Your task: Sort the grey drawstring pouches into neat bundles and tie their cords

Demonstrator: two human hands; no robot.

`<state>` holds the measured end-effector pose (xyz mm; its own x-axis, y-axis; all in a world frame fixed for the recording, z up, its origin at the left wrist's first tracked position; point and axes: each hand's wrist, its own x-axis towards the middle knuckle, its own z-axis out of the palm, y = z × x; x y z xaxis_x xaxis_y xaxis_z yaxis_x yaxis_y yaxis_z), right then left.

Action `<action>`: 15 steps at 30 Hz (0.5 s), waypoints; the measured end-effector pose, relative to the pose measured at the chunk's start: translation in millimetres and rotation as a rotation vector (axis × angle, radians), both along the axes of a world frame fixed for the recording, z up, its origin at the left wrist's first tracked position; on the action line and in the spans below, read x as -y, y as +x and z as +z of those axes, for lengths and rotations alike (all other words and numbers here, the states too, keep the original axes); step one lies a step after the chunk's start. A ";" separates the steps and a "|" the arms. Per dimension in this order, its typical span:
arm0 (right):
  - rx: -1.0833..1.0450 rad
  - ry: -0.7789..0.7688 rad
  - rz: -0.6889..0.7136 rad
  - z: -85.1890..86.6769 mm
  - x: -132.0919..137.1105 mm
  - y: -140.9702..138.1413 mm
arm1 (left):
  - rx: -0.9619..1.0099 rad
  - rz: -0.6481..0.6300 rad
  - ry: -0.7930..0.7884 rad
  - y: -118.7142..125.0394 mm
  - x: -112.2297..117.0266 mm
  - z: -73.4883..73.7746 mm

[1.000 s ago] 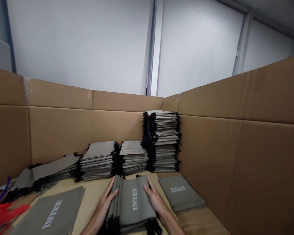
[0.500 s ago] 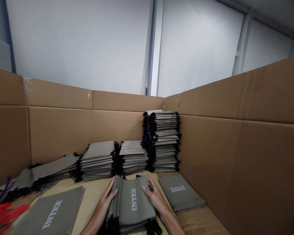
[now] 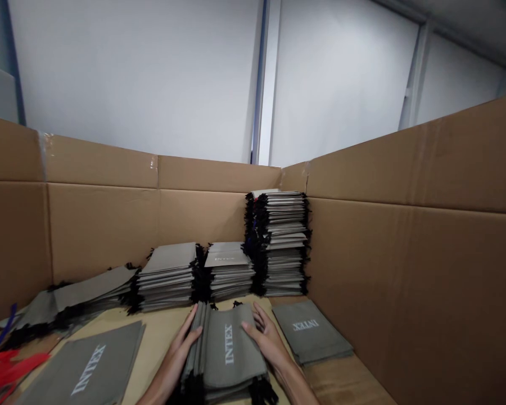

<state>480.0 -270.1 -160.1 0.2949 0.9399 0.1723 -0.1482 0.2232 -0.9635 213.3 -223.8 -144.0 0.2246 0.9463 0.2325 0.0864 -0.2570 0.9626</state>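
Between my two hands, at the bottom middle, sits a stack of grey fabric pouches (image 3: pixel 231 354) printed INTEX, with black cords bunched at its near end. My left hand (image 3: pixel 184 340) presses the folded left edge of the stack, thumb and fingers closed along it. On the opposite side, my right hand (image 3: pixel 266 334) grips the right edge, its thumb lying on the top pouch and its fingers at the side. To the right lies a small flat pile of pouches (image 3: pixel 314 332). Another INTEX pouch pile (image 3: pixel 84 365) rests at the lower left.
Cardboard walls (image 3: pixel 405 270) rise at the back, left and right. A tall pouch stack (image 3: pixel 284 242) stands in the back corner, with lower stacks (image 3: pixel 168 275) beside it. Slumped pouches (image 3: pixel 88 289) and red strips (image 3: pixel 12 371) lie at left. Tan paper (image 3: pixel 162 332) covers part of the surface.
My right thumb has shifted slightly left on the top pouch. Both hands stay on the stack, and the other piles look the same.
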 end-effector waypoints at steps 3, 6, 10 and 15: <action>-0.001 0.002 -0.013 0.5 0.2 -0.5 | -0.009 0.002 0.003 0.1 0.6 1.2; -0.002 0.008 -0.021 1.1 -0.3 -0.7 | -0.023 0.009 0.007 -0.5 1.7 1.9; 0.003 0.007 -0.030 1.4 -1.6 -0.8 | -0.054 0.012 0.010 -0.9 1.9 1.2; 0.017 0.015 -0.038 2.8 -0.9 -1.3 | -0.028 0.035 0.018 0.1 -0.3 -2.3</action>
